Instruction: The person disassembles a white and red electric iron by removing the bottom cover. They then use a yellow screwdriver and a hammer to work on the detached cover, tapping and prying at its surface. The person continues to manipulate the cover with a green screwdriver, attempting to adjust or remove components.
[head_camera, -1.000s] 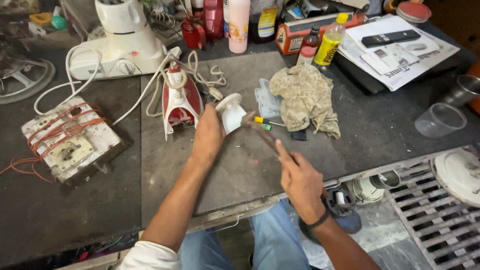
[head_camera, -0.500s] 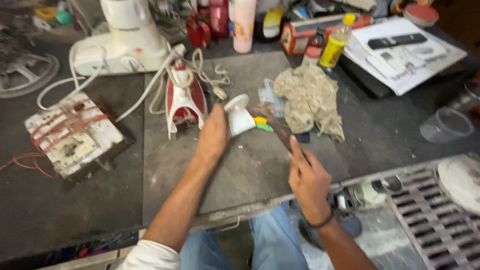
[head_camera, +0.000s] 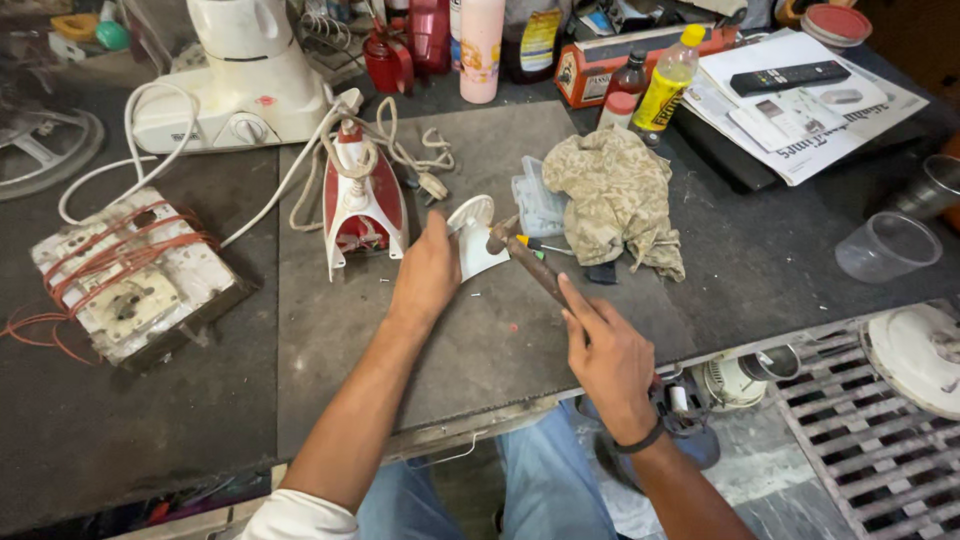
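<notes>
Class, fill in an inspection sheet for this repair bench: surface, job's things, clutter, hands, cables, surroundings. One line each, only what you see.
Surface: dark workbench, scuffed, with a grey mat under the hands.
Job's things: white plastic part held on the mat; brown-handled tool with its tip at the part.
Clutter: red and white clothes iron standing upright, camouflage rag, yellow bottle, clear plastic cup, remote control on papers.
Hands: left hand grips the white part; right hand holds the tool's handle.
Cables: white cord coiled by the iron; red wire round a white switchboard.
Surroundings: white mixer base behind; metal floor grate at right.
</notes>
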